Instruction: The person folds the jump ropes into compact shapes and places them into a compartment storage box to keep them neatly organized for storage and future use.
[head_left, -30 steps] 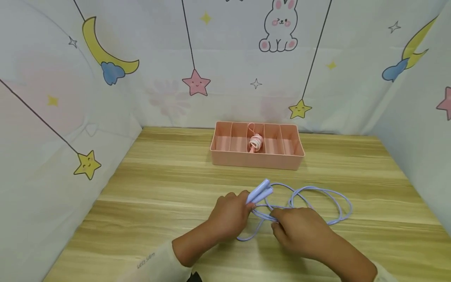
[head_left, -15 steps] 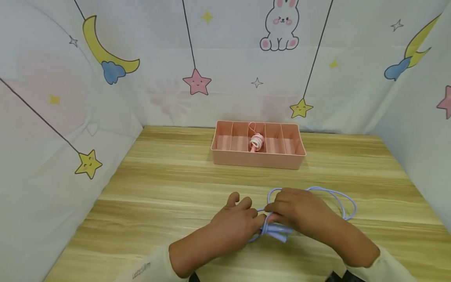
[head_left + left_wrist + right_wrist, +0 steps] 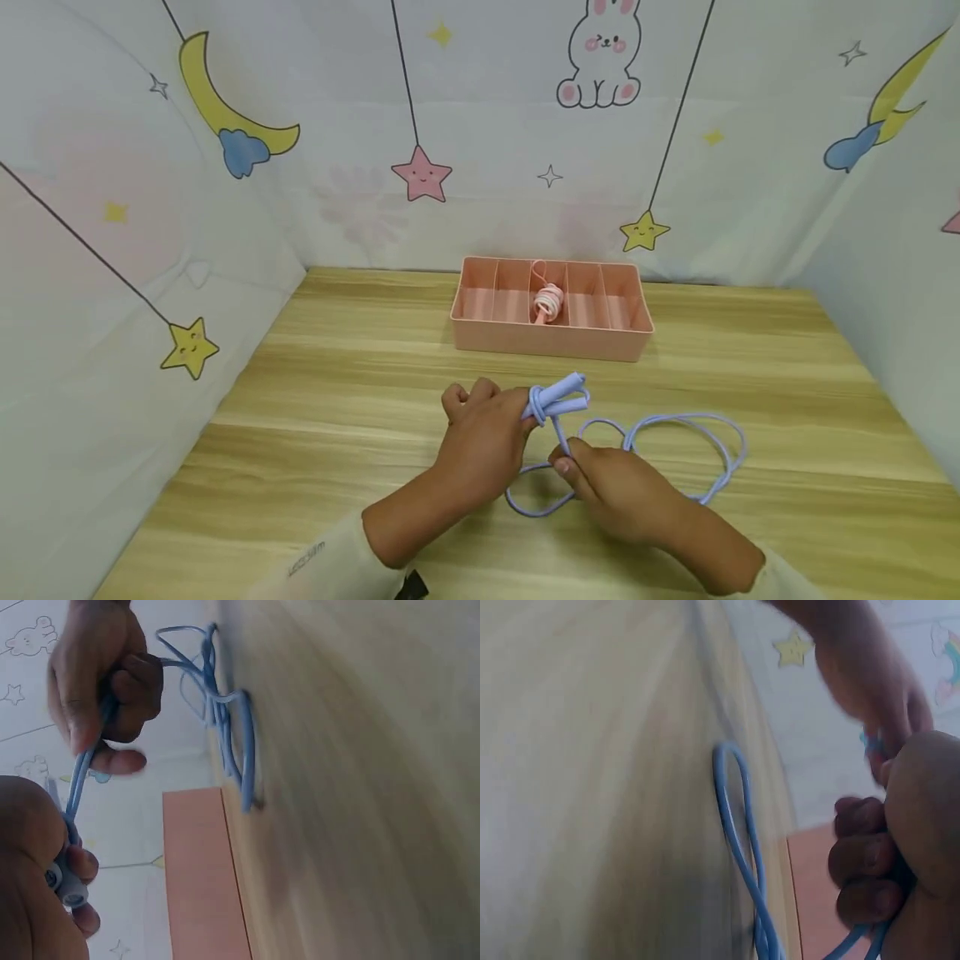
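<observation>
- Table (image 3: 330, 392), left part: broad open run from the left hand (image 3: 483, 437) to the cloth at left.
- Table, right part: open run beyond the blue rope (image 3: 726, 475), whose loops lie across the way beside the right hand (image 3: 626, 492).
- Gap between hands: crossed by a taut length of rope; one loop below.
- Lane between hands and pink box (image 3: 551, 340): open side to side, narrowest at the two handles (image 3: 558, 397).
- Box: open-topped, five compartments, upright dividers; middle one obstructed by wound cord (image 3: 549, 302), two either side enterable from above.
- Behind box: cloth backdrop (image 3: 495, 225), close.
</observation>
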The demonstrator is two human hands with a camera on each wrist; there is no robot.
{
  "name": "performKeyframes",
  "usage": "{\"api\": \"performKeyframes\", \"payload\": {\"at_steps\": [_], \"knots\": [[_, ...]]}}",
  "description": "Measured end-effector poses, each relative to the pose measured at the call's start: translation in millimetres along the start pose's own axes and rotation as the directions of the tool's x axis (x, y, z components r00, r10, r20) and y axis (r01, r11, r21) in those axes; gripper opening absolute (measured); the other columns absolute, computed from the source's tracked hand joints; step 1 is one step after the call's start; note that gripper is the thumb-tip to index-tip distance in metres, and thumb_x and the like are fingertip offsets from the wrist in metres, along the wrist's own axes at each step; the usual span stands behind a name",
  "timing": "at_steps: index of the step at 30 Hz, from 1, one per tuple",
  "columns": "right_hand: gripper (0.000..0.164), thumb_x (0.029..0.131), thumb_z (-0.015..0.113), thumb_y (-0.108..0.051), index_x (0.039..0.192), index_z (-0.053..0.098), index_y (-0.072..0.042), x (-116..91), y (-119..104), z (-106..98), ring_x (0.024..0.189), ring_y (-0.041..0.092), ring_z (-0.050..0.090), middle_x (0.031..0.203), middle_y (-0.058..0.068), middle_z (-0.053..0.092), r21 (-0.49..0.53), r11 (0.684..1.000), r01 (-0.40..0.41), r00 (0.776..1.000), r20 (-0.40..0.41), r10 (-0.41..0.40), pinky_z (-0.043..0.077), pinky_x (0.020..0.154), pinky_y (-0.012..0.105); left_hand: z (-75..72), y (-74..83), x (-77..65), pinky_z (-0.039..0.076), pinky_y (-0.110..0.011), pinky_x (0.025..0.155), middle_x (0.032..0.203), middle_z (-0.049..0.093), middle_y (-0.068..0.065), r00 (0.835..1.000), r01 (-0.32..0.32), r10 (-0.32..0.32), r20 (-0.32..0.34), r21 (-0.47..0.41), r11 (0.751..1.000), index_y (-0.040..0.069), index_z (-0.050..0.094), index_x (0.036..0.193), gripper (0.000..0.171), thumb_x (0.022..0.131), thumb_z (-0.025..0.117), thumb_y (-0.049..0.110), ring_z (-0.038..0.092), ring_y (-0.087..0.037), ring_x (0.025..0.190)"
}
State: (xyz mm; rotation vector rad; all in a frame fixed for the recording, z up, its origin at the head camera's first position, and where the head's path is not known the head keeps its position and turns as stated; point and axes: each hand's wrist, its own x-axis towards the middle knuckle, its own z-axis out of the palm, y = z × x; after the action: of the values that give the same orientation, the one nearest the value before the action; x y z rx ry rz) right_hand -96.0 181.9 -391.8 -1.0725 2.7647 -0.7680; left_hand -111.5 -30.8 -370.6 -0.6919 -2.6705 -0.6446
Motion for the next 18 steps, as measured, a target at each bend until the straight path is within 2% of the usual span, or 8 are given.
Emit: {"api": "performKeyframes", "payload": {"at_steps": [4,7,9,11,13,14,16,18], "knots": [[0.014,0.108,0.049,-0.024,0.101,0.057,-0.015,-3,-21,4,0.076,0.008,0.063,0.097,-0.005,0.072,-0.024,0.999,-0.036,0.996,0.083,0.038,0.056,0.071,0.038,6.2,1.7,1.3,0.025,-0.048,0.08,0.08,0.068,0.007,0.999,0.043,-0.045,0.024,0.082,0.996,0.018,0.058,0.094,0.015,0.098,0.068,0.028,0.047,-0.019,0.079],[0.01,0.102,0.055,-0.017,0.093,0.058,-0.015,-3,-30,-1,0.071,0.008,0.062,0.091,-0.005,0.072,-0.068,0.998,0.019,0.998,0.055,-0.016,0.055,0.066,0.034,9.3,0.9,0.8,0.026,-0.048,0.08,0.077,0.066,0.007,0.996,0.05,-0.062,0.066,0.175,0.983,0.019,0.055,0.09,0.02,0.098,0.069,0.032,0.043,-0.02,0.076],[0.008,0.096,0.058,-0.012,0.089,0.059,-0.016,-4,-32,-7,0.067,0.007,0.061,0.087,-0.007,0.071,-0.12,0.99,0.079,0.997,-0.004,-0.08,0.053,0.061,0.031,11.5,0.0,-1.2,0.026,-0.048,0.081,0.074,0.064,0.007,0.992,0.024,-0.052,0.111,0.242,0.97,0.021,0.054,0.089,0.022,0.097,0.069,0.035,0.041,-0.02,0.076],[0.006,0.09,0.06,-0.009,0.09,0.061,-0.014,-3,-31,-15,0.063,0.005,0.058,0.081,-0.01,0.067,-0.178,0.975,0.133,0.987,-0.066,-0.147,0.048,0.056,0.027,13.1,-0.8,-3.7,0.026,-0.049,0.083,0.073,0.061,0.008,0.988,-0.027,-0.02,0.153,0.297,0.954,0.022,0.054,0.09,0.022,0.096,0.069,0.037,0.041,-0.02,0.078],[0.006,0.089,0.062,-0.007,0.091,0.062,-0.013,-2,-27,-24,0.061,0.003,0.05,0.075,-0.012,0.059,-0.225,0.959,0.174,0.974,-0.107,-0.202,0.045,0.054,0.024,13.2,-1.2,-6.4,0.027,-0.05,0.085,0.072,0.057,0.007,0.983,-0.099,0.037,0.181,0.35,0.932,0.022,0.055,0.091,0.02,0.094,0.072,0.033,0.041,-0.02,0.08],[0.007,0.089,0.063,-0.006,0.093,0.063,-0.012,-1,-25,-28,0.061,0.004,0.051,0.075,-0.012,0.058,-0.246,0.951,0.188,0.966,-0.127,-0.223,0.046,0.054,0.024,12.4,-1.1,-7.7,0.027,-0.05,0.087,0.072,0.056,0.007,0.979,-0.136,0.068,0.193,0.372,0.918,0.023,0.057,0.093,0.019,0.093,0.074,0.031,0.042,-0.02,0.082],[0.013,0.087,0.067,-0.004,0.099,0.066,-0.01,1,-21,-36,0.067,0.006,0.056,0.08,-0.01,0.06,-0.285,0.936,0.208,0.953,-0.155,-0.26,0.05,0.059,0.027,9.4,-0.4,-9.6,0.027,-0.049,0.09,0.073,0.055,0.008,0.965,-0.218,0.134,0.224,0.41,0.885,0.024,0.058,0.094,0.019,0.091,0.076,0.027,0.043,-0.02,0.085],[0.018,0.087,0.071,-0.004,0.104,0.067,-0.01,3,-16,-42,0.076,0.009,0.061,0.087,-0.007,0.063,-0.324,0.919,0.225,0.942,-0.167,-0.29,0.053,0.064,0.03,5.3,0.4,-11.2,0.026,-0.048,0.091,0.076,0.055,0.009,0.943,-0.306,0.207,0.262,0.43,0.849,0.026,0.059,0.097,0.018,0.09,0.076,0.027,0.043,-0.019,0.088]]}}
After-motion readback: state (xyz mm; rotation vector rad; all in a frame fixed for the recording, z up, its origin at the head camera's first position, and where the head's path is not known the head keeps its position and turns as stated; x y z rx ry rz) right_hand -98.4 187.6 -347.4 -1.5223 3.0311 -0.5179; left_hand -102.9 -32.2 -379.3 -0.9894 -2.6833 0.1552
